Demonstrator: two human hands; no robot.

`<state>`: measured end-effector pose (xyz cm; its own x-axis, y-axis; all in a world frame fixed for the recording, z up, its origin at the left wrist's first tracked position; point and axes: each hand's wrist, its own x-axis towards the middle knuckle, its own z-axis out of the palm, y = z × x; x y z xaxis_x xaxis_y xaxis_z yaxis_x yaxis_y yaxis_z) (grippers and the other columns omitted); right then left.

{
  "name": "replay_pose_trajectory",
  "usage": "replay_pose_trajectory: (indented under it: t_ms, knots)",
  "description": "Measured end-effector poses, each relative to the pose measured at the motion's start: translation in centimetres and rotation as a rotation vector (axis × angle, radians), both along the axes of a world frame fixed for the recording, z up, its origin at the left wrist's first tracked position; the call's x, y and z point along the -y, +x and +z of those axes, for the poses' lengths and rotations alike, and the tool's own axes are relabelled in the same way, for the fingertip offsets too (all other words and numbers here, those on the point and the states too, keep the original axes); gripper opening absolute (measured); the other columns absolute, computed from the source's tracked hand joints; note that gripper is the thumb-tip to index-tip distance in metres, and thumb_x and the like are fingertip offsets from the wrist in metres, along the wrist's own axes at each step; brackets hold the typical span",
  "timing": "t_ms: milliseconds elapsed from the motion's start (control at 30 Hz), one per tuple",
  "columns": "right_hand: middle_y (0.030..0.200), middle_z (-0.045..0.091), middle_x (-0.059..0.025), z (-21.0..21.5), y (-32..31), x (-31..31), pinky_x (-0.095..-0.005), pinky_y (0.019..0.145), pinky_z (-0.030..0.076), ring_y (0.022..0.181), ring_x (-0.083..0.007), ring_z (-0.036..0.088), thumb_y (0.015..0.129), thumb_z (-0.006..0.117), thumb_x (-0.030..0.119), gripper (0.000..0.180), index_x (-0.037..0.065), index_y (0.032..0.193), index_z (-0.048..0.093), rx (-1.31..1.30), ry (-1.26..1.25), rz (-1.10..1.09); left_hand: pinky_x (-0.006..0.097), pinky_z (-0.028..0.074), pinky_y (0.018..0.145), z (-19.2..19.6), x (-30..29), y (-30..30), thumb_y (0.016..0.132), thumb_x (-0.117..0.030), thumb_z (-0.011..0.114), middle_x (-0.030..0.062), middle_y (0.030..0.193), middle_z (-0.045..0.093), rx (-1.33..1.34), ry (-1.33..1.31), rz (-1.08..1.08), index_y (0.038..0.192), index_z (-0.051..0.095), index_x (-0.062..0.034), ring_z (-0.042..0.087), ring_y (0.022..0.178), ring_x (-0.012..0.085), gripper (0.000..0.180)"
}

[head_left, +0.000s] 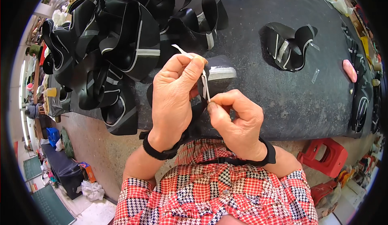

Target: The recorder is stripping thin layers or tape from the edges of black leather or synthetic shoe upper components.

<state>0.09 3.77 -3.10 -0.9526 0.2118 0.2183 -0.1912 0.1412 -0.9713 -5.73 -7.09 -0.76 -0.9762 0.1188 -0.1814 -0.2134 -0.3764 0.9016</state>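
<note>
Left hand [174, 97] pinches a thin, flexible white strip [206, 87] thumb to finger, tail poking out above; right hand [241, 118] pinches its lower end. Strip sits between the hands, over the near part of the scuffed matte-black counter [291, 112]. Smooth black band with pale grey stripe [222, 62] just behind; can't tell if gripped. Left: heap of curled, glossy black bands [135, 35]. Right: one looped black band with pale edging [295, 57], near an oblong pink object [349, 70].

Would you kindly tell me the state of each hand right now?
Left hand: grip closed on the thin white strip; whether it also holds black material is partly hidden.
Right hand: grip closed, pinching the same strip lower down.
</note>
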Motion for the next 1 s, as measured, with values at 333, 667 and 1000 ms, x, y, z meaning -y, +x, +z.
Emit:
replay_pose_trajectory:
  t_ms: [333,667,1000]
  knots:
    - [0.058,0.057,-0.0009,0.9,-0.4,-0.4,-0.0205,0.048,0.038,0.053,-0.0032,0.048,0.079,0.058,0.008,0.012,-0.002,0.074,0.06,0.408,-0.357,0.229,0.016,0.042,0.057,-0.5,0.5,0.2,0.088,-0.012,0.057,-0.0021,0.08,0.057,-0.053,0.017,0.03,0.088,0.059,-0.003,0.052,0.065,0.0018,0.009]
    - [0.057,0.058,-0.0033,1.4,-1.1,-0.9,-0.0207,0.048,0.039,0.053,-0.0059,0.051,0.078,0.057,0.011,0.016,-0.002,0.069,0.063,0.582,-0.445,0.313,0.016,0.04,0.055,-0.8,0.3,0.6,0.088,-0.013,0.057,-0.0016,0.081,0.057,-0.069,-0.009,0.077,0.088,0.059,-0.003,0.051,0.065,0.0019,0.01]
    - [0.057,0.058,-0.0035,0.6,-1.1,-2.5,-0.0203,0.046,0.038,0.051,-0.0061,0.051,0.079,0.058,0.015,0.019,-0.001,0.068,0.064,0.71,-0.468,0.379,0.015,0.037,0.05,-0.9,-1.0,1.0,0.088,-0.015,0.057,-0.0038,0.072,0.055,-0.008,-0.034,0.123,0.086,0.06,-0.0054,0.048,0.059,0.0011,0.01]
